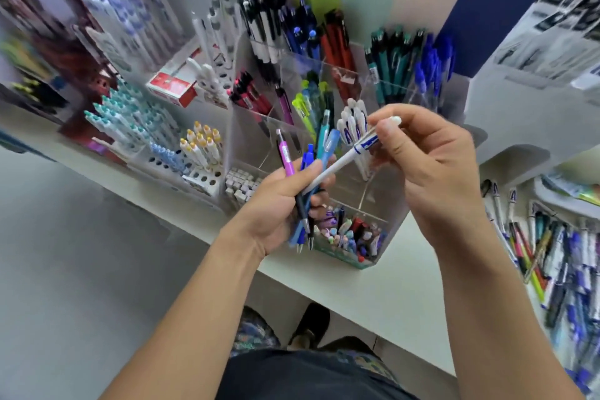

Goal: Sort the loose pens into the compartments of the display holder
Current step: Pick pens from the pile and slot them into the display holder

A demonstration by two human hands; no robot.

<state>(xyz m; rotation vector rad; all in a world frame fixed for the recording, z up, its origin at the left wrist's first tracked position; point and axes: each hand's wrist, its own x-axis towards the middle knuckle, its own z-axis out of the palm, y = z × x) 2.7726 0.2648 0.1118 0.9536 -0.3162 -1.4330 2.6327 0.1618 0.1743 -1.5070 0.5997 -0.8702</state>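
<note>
My left hand (pixel 279 204) grips a bunch of loose pens (pixel 311 156): a purple one, a dark blue one and some light blue ones. My right hand (pixel 428 166) pinches the upper end of a white pen with blue print (pixel 341 162), whose lower end lies among the bunch in my left hand. Both hands hover in front of the clear acrylic display holder (pixel 383 81). Its compartments hold black, blue, red, teal, green and pink pens. A compartment just behind my hands holds matching white pens with blue print (pixel 352 122).
A heap of loose pens (pixel 558 263) lies on the white shelf at the right. A clear box of small erasers (pixel 354 237) stands at the shelf's front edge. White racks of correction pens (pixel 136 127) stand at the left. The shelf edge (pixel 357 289) runs diagonally below my hands.
</note>
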